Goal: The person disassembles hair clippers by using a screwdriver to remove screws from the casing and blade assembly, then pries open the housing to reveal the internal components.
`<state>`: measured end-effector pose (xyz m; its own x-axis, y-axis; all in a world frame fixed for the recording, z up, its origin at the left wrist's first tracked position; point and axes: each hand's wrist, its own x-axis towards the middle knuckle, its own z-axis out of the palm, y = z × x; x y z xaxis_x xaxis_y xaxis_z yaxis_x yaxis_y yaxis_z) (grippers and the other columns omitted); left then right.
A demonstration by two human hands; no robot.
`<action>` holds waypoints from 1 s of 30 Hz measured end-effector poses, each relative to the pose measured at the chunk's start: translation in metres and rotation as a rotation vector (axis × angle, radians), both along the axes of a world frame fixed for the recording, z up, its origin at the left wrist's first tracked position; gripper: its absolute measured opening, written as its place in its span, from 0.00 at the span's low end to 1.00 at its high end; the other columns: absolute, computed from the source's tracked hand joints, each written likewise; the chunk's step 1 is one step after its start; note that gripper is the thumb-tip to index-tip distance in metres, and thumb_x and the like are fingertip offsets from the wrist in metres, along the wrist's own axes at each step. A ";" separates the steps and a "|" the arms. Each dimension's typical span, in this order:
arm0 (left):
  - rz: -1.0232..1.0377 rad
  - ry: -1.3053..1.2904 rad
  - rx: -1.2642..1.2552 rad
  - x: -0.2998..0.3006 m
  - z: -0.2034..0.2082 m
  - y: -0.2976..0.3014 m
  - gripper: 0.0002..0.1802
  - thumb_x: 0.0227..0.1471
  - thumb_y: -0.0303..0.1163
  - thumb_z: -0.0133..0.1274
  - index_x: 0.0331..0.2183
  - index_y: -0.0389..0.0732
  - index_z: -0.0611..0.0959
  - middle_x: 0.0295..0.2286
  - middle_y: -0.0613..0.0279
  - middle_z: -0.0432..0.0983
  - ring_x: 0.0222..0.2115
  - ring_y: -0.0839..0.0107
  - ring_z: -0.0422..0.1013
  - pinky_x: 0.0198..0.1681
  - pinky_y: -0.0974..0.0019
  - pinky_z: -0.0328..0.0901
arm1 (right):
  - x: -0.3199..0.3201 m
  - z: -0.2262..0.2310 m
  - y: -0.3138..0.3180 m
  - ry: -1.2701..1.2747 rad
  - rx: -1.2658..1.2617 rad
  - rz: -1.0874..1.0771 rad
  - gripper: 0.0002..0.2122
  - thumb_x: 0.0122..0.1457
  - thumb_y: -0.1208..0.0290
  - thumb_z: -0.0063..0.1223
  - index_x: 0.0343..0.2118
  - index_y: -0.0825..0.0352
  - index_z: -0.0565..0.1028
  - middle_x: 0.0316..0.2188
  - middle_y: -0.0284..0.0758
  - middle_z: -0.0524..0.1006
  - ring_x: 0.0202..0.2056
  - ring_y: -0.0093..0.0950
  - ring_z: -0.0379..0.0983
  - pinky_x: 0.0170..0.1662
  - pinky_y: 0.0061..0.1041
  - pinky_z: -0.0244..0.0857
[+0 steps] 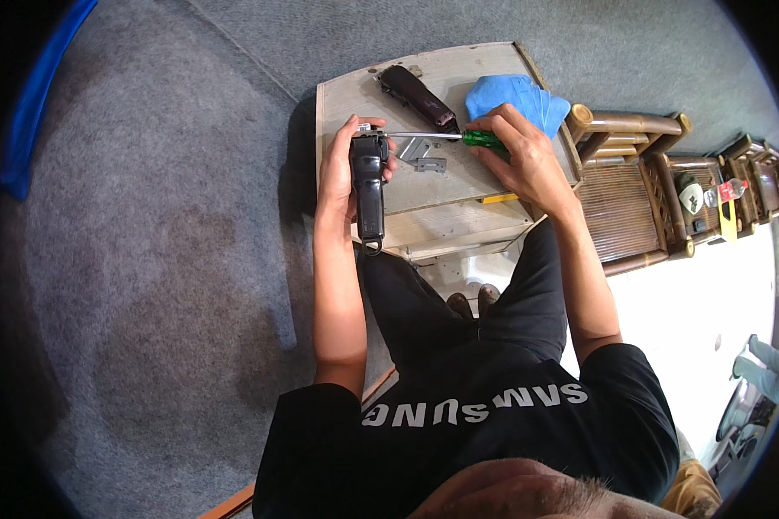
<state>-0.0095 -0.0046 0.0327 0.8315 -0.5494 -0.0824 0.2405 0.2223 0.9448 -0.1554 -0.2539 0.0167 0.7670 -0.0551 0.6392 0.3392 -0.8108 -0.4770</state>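
Note:
My left hand [341,171] is wrapped round a black hair clipper [370,186], its head end pointing away from me. My right hand [524,156] grips the green handle of a screwdriver [433,136]. The screwdriver's metal shaft lies level and reaches left to the clipper's head; whether the tip touches it I cannot tell. Just right of the clipper, small metal clipper blades [429,163] lie on the wooden table [342,99]. Farther back rests a second, dark maroon hair clipper [417,97], lying at a slant.
A blue cloth [512,97] lies on the table's far right corner. Beneath the top is an open drawer space [446,232] with something yellow at its edge. Bamboo chairs [619,208] stand to the right, with a bottle [725,191] on one. Grey carpet-like surface [164,216] spreads on the left.

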 end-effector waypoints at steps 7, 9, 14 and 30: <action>0.004 0.030 -0.016 0.000 0.000 -0.001 0.26 0.69 0.53 0.49 0.48 0.37 0.81 0.30 0.51 0.81 0.22 0.68 0.78 0.24 0.68 0.73 | -0.002 0.000 0.001 0.014 0.006 0.001 0.13 0.58 0.73 0.66 0.47 0.65 0.80 0.42 0.39 0.77 0.43 0.43 0.79 0.45 0.41 0.73; 0.015 0.030 -0.008 -0.002 0.002 -0.001 0.27 0.69 0.53 0.49 0.48 0.37 0.81 0.30 0.52 0.81 0.22 0.68 0.78 0.24 0.68 0.73 | -0.001 0.000 0.003 0.013 0.007 -0.014 0.13 0.60 0.72 0.65 0.47 0.65 0.80 0.42 0.39 0.77 0.43 0.44 0.79 0.46 0.42 0.73; 0.021 0.035 -0.014 -0.003 0.004 -0.001 0.27 0.69 0.52 0.49 0.49 0.36 0.80 0.29 0.52 0.80 0.22 0.67 0.78 0.24 0.68 0.73 | 0.002 -0.008 -0.001 -0.010 -0.066 -0.035 0.13 0.63 0.68 0.63 0.48 0.68 0.80 0.40 0.40 0.78 0.42 0.44 0.77 0.48 0.42 0.71; 0.005 0.001 -0.004 -0.007 0.007 -0.003 0.27 0.69 0.52 0.49 0.48 0.36 0.80 0.29 0.52 0.80 0.22 0.68 0.78 0.24 0.68 0.72 | -0.001 -0.004 0.001 -0.078 -0.125 -0.061 0.15 0.55 0.74 0.68 0.46 0.63 0.79 0.41 0.35 0.77 0.38 0.41 0.78 0.43 0.39 0.74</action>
